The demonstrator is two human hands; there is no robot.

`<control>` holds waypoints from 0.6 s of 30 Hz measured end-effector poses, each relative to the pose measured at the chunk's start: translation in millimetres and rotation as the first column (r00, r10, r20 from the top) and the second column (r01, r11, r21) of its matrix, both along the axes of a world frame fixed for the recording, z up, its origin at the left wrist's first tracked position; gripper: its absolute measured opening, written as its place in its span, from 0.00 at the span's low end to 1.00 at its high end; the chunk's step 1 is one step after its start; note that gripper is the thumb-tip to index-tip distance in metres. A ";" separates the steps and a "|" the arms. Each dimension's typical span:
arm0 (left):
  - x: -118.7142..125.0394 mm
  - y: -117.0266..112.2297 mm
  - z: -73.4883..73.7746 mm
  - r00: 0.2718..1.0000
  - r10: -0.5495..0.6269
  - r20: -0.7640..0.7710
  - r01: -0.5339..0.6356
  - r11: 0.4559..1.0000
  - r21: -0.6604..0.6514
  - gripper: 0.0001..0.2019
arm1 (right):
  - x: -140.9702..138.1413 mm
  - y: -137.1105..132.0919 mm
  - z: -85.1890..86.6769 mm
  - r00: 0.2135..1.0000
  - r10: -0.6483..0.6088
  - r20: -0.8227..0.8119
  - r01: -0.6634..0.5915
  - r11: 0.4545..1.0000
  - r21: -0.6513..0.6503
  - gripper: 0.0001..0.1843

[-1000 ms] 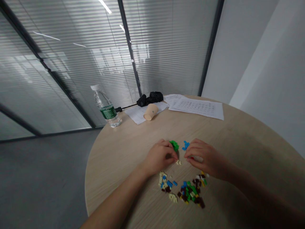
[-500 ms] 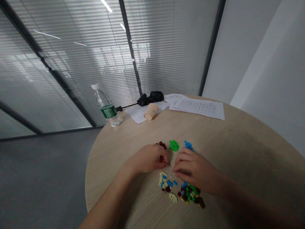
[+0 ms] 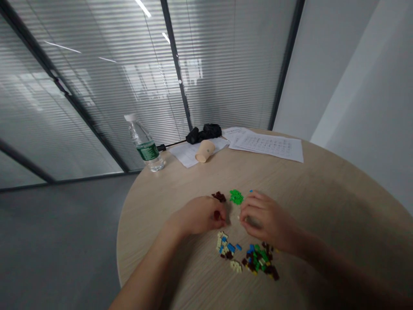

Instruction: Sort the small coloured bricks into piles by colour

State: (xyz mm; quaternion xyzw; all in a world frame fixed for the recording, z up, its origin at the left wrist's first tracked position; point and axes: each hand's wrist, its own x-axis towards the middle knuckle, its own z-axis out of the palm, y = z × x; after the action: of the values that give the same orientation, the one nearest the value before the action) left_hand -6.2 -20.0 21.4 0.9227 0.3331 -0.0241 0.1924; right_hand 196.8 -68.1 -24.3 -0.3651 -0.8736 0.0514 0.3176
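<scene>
The **left hand** [image 3: 198, 215] is held low over the round wooden table [image 3: 325, 202], its fingers curled together, and a dark red plastic brick [image 3: 217, 215] is pinched at the fingertips. The **right hand** [image 3: 266, 221] is held just beside it, with the fingers curved and slightly spread; a tiny pale brick [image 3: 239, 218] is seen at the fingertips (whether it is gripped cannot be told through the blur). Below the hands, a mixed pile of small bricks [image 3: 258, 260] and a cream-and-blue pile of small bricks [image 3: 224, 245] are spread on the tabletop, with a little cluster of cream bricks [image 3: 235, 266] between them. Just ahead of the hands, a brown brick cluster [image 3: 219, 196] and a bright green brick cluster [image 3: 236, 197] are laid apart, and a single blue brick [image 3: 251, 190] is seen nearby. Farther off, a tipped paper cup [image 3: 205, 151] is left on a paper sheet [image 3: 190, 155], near a water bottle [image 3: 146, 148], printed papers [image 3: 267, 145] and a black bundle [image 3: 203, 134]. A glass partition with blinds [image 3: 106, 86] is seen beyond.
</scene>
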 end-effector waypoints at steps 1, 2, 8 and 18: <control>-0.8 -0.3 0.6 1.000 0.001 -0.004 -0.001 0.999 -0.034 0.04 | 6.3 2.8 -1.6 0.999 -0.034 -0.042 0.036 0.999 0.033 0.05; -1.7 -0.6 1.0 1.000 -0.002 -0.006 0.001 0.998 -0.065 0.05 | 12.0 5.4 -3.6 0.997 -0.060 -0.042 0.062 0.997 0.042 0.05; -5.3 -0.5 -0.5 0.999 -0.043 0.007 0.044 0.979 -0.198 0.06 | 19.4 10.7 -14.2 0.997 -0.069 0.044 0.070 0.997 -0.019 0.06; -5.8 0.6 -4.4 0.998 -0.063 0.011 0.064 0.972 -0.225 0.08 | 11.0 10.2 -17.4 0.998 -0.065 0.022 0.066 0.997 -0.034 0.06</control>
State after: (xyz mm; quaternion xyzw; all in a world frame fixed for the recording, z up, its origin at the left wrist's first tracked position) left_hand -12.0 -19.3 17.0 0.9053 0.2980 -0.0663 0.2954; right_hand 207.8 -57.9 -41.7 -0.3995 -0.8635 0.0524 0.3035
